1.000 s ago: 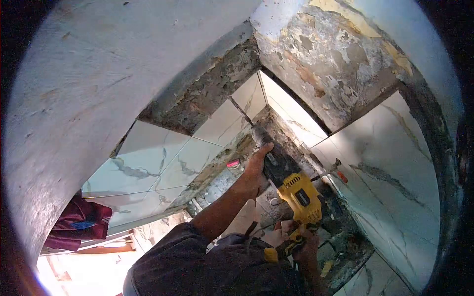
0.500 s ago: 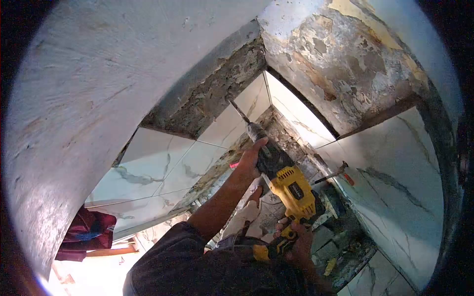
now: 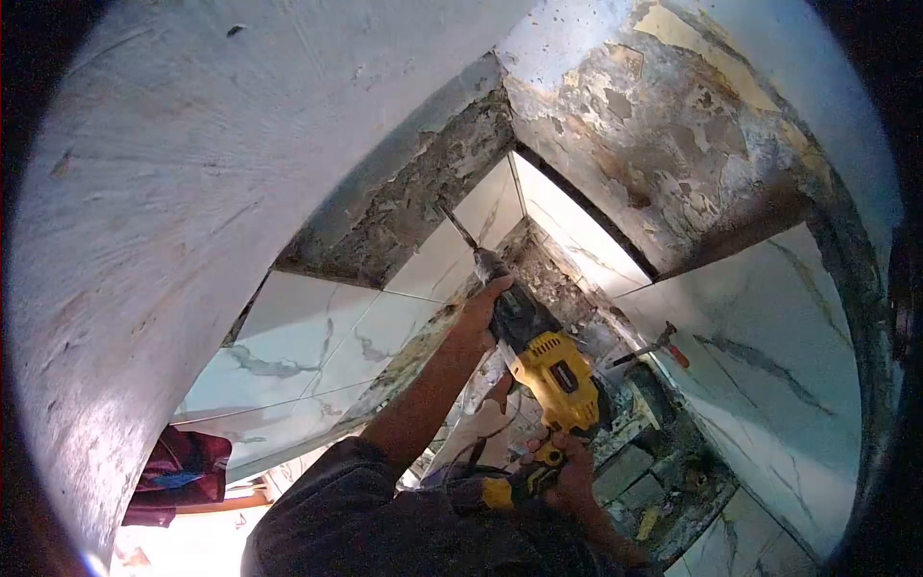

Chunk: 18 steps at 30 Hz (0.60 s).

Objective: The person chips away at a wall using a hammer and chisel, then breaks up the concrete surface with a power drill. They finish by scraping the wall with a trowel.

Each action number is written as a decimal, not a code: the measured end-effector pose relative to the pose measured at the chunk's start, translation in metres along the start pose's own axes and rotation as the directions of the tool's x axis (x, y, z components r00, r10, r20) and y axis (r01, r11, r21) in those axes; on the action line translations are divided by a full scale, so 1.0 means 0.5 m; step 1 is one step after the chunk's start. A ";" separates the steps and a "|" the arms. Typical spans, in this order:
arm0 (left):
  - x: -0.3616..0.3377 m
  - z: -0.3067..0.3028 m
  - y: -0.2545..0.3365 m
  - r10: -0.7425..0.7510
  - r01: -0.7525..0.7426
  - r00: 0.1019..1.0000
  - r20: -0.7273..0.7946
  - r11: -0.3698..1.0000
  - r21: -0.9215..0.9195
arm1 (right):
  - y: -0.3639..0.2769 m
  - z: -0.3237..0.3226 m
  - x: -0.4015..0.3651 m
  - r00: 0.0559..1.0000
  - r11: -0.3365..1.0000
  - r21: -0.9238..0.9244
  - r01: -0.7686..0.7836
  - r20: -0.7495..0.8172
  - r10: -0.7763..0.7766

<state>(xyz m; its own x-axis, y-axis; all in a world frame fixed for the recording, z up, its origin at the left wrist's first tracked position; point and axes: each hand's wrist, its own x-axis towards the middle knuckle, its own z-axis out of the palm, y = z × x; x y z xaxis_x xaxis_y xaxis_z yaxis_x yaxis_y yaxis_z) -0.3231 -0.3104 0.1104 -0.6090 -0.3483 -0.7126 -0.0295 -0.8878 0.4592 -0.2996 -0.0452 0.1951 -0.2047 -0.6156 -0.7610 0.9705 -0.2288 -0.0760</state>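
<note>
Left hand (image 3: 484, 313) wrapped round the black front of the drill (image 3: 558, 380), arm reaching out and up. Right hand (image 3: 567, 466) closed on the rear handle, below and behind, forearm low. Bit (image 3: 460, 229) ahead of left grip, tip at the edge between glossy veined tile (image 3: 423, 252) and rough plaster (image 3: 404, 197); can't tell contact. Some room right of the grips, up to the hammer (image 3: 649, 351). Jagged rubble (image 3: 630, 476) right of rear grip.

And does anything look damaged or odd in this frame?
Yes: the wall surface above the marble-patterned tiles is flaking and patchy, unlike their smooth faces, and broken debris lies scattered beyond the rotary hammer.
</note>
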 end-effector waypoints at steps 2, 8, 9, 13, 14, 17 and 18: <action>0.001 0.002 0.012 -0.021 0.021 1.000 -0.003 1.000 -0.004 | 0.012 -0.016 0.019 0.999 0.992 -0.119 0.036 -0.033 -0.040; 0.009 0.003 0.045 -0.030 0.030 0.999 0.020 1.000 -0.004 | 0.024 0.023 0.034 0.987 0.987 -0.022 0.162 -0.001 -0.162; -0.004 0.016 0.048 -0.011 0.014 0.997 0.076 0.999 -0.044 | 0.012 0.032 0.030 0.986 0.986 -0.020 0.168 0.000 -0.168; 0.006 0.029 0.021 0.043 -0.035 0.988 0.147 0.998 -0.058 | -0.027 0.046 -0.008 0.973 0.985 -0.001 0.174 0.157 -0.172; -0.002 0.031 0.007 0.088 -0.084 0.994 0.068 0.995 -0.062 | -0.027 0.044 -0.021 0.971 0.980 0.004 0.200 0.134 -0.199; -0.047 0.053 -0.020 -0.004 0.008 0.998 0.057 0.996 -0.086 | -0.006 -0.040 -0.024 0.965 0.963 -0.117 0.243 0.126 -0.228; -0.065 0.058 -0.034 -0.008 0.013 0.999 0.047 0.996 -0.093 | 0.005 -0.083 -0.033 0.969 0.965 -0.120 0.233 0.118 -0.219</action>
<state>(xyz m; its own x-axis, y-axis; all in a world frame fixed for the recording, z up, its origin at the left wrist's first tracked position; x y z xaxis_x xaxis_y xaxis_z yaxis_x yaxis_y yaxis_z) -0.3260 -0.2751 0.1411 -0.6452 -0.3263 -0.6908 0.0363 -0.9163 0.3989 -0.2885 -0.0042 0.1810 -0.4257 -0.6352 -0.6445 0.9043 -0.2732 -0.3280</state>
